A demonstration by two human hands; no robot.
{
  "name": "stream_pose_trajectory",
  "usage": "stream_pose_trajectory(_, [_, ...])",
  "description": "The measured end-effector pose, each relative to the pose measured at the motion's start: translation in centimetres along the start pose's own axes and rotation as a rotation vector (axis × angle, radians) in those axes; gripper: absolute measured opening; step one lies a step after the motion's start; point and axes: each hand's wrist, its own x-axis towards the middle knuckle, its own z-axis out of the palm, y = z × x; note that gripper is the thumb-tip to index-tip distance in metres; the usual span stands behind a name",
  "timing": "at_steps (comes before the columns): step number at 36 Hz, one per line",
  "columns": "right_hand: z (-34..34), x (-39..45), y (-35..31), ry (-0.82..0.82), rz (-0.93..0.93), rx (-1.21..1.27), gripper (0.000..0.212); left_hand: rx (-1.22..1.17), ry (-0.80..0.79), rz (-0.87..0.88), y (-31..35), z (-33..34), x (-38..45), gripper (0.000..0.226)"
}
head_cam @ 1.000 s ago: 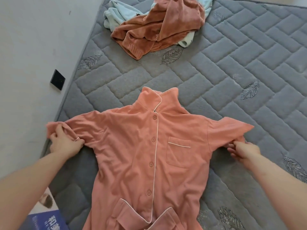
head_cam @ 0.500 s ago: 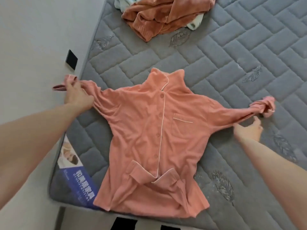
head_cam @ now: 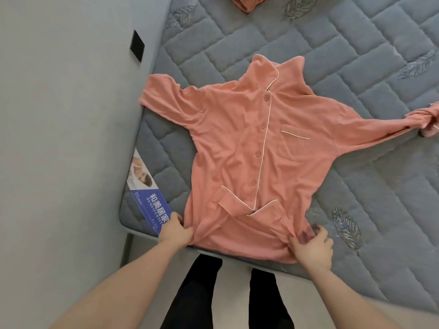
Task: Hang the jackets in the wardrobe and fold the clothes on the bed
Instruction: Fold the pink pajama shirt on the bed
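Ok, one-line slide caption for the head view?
Left hand and right hand grip the hem of a coral pajama shirt spread on a grey quilted mattress.

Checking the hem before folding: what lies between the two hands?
In the head view, the pink shirt's rumpled bottom hem spans from left hand to right hand; both grip it.

Pyjama shirt [head_cam: 240, 143]: salmon pink, white piping, matching pink buttons.
Mattress [head_cam: 356, 67]: grey, quilted in brick-like blocks, embroidered leaf motifs.
Label [head_cam: 152, 205], near left corner: blue, white characters.
Trousers [head_cam: 197, 293]: black.
Wall [head_cam: 59, 138]: pale grey.
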Motion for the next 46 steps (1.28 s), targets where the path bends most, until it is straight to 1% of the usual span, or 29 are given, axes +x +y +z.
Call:
stream_pose_trajectory(2, [-0.5, 0.4, 0.4, -0.024, -0.014, -0.115, 0.057, 0.049, -0.011, 0.038, -0.6, 0.4, -0.2, 0.016])
stream_pose_trajectory(3, [-0.7, 0.6, 0.6, -0.052, -0.025, -0.163, 0.042, 0.051, -0.008, 0.062, -0.9, 0.6, -0.3, 0.013])
stream_pose_trajectory(4, [-0.8, 0.6, 0.9, -0.083, -0.044, -0.187, 0.034, 0.029, -0.002, 0.078, -1.3, 0.9, -0.5, 0.014])
stream_pose_trajectory(6, [-0.9, 0.2, 1.7, -0.131, -0.1, -0.199, 0.032, -0.028, 0.014, 0.068, -2.0, 1.2, -1.0, 0.012])
stream_pose_trajectory(8, [-1.0, -0.8, 2.8, -0.151, -0.103, -0.178, 0.023, -0.019, -0.033, 0.019, -2.8, 1.4, -1.4, 0.009])
stream_pose_trajectory(10, [-1.0, -1.6, 4.3, -0.157, -0.064, -0.16, 0.016, 0.014, -0.11, -0.034, -3.4, 1.3, -1.7, 0.025])
stream_pose_trajectory(12, [-1.0, -2.3, 5.6, -0.137, 0.018, -0.116, 0.022, 0.041, -0.097, -0.08, -3.6, 1.0, -2.1, 0.047])
stream_pose_trajectory(14, [-0.9, -2.8, 6.3, -0.047, 0.09, -0.072, 0.034, 0.091, 0.046, -0.074, -3.2, 0.6, -2.6, 0.051])
stream_pose_trajectory(16, [-0.8, -3.2, 6.2, 0.098, 0.083, -0.064, 0.052, 0.18, 0.219, 0.065, -2.3, 0.4, -2.9, 0.044])
stream_pose_trajectory(18, [-0.7, -3.5, 4.9, 0.217, -0.061, -0.08, 0.064, 0.206, 0.307, 0.301, -0.8, 0.5, -3.0, 0.037])
stream_pose_trajectory(19, [-0.6, -3.5, 4.0, 0.231, -0.158, -0.086, 0.067, 0.184, 0.311, 0.422, 0.2, 0.7, -2.9, 0.036])
stream_pose_trajectory(20, [-0.4, -3.4, 2.9, 0.208, -0.256, -0.089, 0.068, 0.154, 0.292, 0.517, 1.3, 1.0, -2.8, 0.038])
stream_pose_trajectory(22, [0.3, -2.8, 0.8, 0.086, -0.407, -0.046, 0.07, 0.107, 0.195, 0.582, 3.5, 1.6, -2.4, 0.053])
stream_pose_trajectory(24, [1.2, -2.0, -1.1, -0.069, -0.446, 0.034, 0.078, 0.102, 0.094, 0.532, 5.4, 2.3, -1.8, 0.08])
stream_pose_trajectory(26, [2.1, -1.5, -2.3, -0.132, -0.423, 0.035, 0.083, 0.094, 0.043, 0.437, 6.7, 2.9, -1.2, 0.096])
stream_pose_trajectory(27, [2.6, -1.4, -2.8, -0.129, -0.407, 0.018, 0.081, 0.082, 0.029, 0.411, 7.1, 3.0, -1.0, 0.092])
stream_pose_trajectory(28, [3.0, -1.3, -3.0, -0.129, -0.392, 0.008, 0.074, 0.074, 0.012, 0.41, 7.4, 3.1, -1.0, 0.077])
stream_pose_trajectory(29, [3.3, -1.4, -3.2, -0.141, -0.388, 0.0, 0.062, 0.074, -0.003, 0.436, 7.5, 3.0, -1.2, 0.056])
stream_pose_trajectory(30, [3.6, -1.5, -3.2, -0.156, -0.395, -0.022, 0.048, 0.08, -0.005, 0.49, 7.5, 3.0, -1.6, 0.034])
stream_pose_trajectory(31, [3.8, -1.7, -3.2, -0.159, -0.412, -0.05, 0.034, 0.09, 0.011, 0.559, 7.4, 2.9, -2.0, 0.019])
stream_pose_trajectory(32, [3.9, -1.9, -3.2, -0.143, -0.428, -0.081, 0.024, 0.115, 0.042, 0.646, 7.1, 2.9, -2.5, 0.014])
stream_pose_trajectory(34, [4.0, -2.4, -2.7, -0.077, -0.473, -0.136, 0.011, 0.231, 0.102, 0.836, 6.5, 2.8, -3.8, 0.014])
stream_pose_trajectory(36, [4.0, -2.9, -1.9, -0.026, -0.578, -0.202, 0.007, 0.335, 0.103, 0.99, 5.5, 3.4, -5.1, 0.011])
stream_pose_trajectory(38, [4.1, -3.3, -0.9, -0.073, -0.703, -0.206, 0.005, 0.367, -0.018, 1.065, 4.1, 4.3, -6.0, 0.012])
stream_pose_trajectory(39, [4.3, -3.4, -0.5, -0.162, -0.744, -0.213, 0.005, 0.387, -0.11, 1.08, 3.4, 4.7, -6.4, 0.024])
stream_pose_trajectory(41, [4.5, -3.8, 0.1, -0.453, -0.769, -0.301, 0.014, 0.402, -0.28, 1.064, 2.0, 5.0, -7.0, 0.047])
stream_pose_trajectory(42, [4.5, -3.9, 0.3, -0.573, -0.753, -0.353, 0.021, 0.377, -0.288, 1.041, 1.4, 4.9, -7.1, 0.051])
stream_pose_trajectory(43, [4.5, -4.0, 0.4, -0.626, -0.728, -0.373, 0.026, 0.329, -0.247, 0.997, 0.9, 4.6, -7.0, 0.049])
stream_pose_trajectory(46, [4.2, -4.3, 0.1, -0.533, -0.649, -0.257, 0.022, 0.129, -0.04, 0.714, -0.7, 3.0, -5.6, 0.043])
